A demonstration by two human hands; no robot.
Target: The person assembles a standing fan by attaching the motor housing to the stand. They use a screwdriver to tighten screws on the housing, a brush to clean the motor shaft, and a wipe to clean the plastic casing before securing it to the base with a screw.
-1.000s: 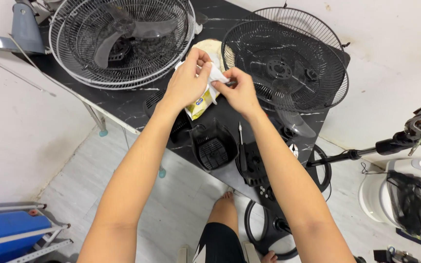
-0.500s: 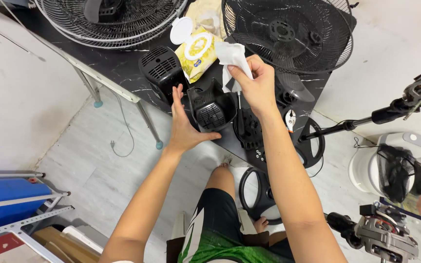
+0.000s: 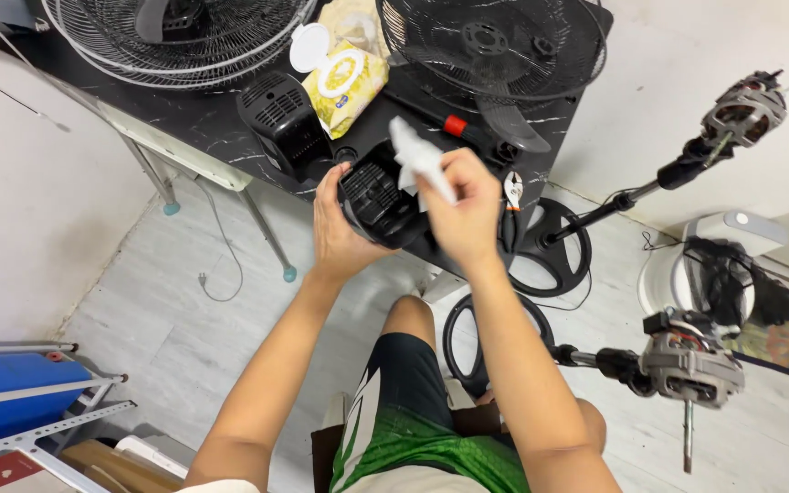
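Note:
My left hand (image 3: 335,228) grips a black plastic fan motor cover (image 3: 374,203), lifted off the edge of the black marbled table (image 3: 216,119). Just right of the cover, my right hand (image 3: 463,215) pinches a white wet wipe (image 3: 415,161) that touches the cover's upper rim. A yellow wipe pack (image 3: 344,78) with its white lid flipped open lies on the table behind. A second black vented cover (image 3: 280,119) stands to its left.
Two wire fan grilles (image 3: 495,46) (image 3: 175,32) lie at the table's back. A red-handled screwdriver (image 3: 454,126) and pliers (image 3: 511,194) are near its right edge. Fan stands with bare motors (image 3: 691,365) (image 3: 741,108) and round bases (image 3: 554,260) crowd the floor on the right.
My left hand left the wipe pack, reached the black cover and picked it up. My right hand pulled a wipe out and brought it down onto the cover.

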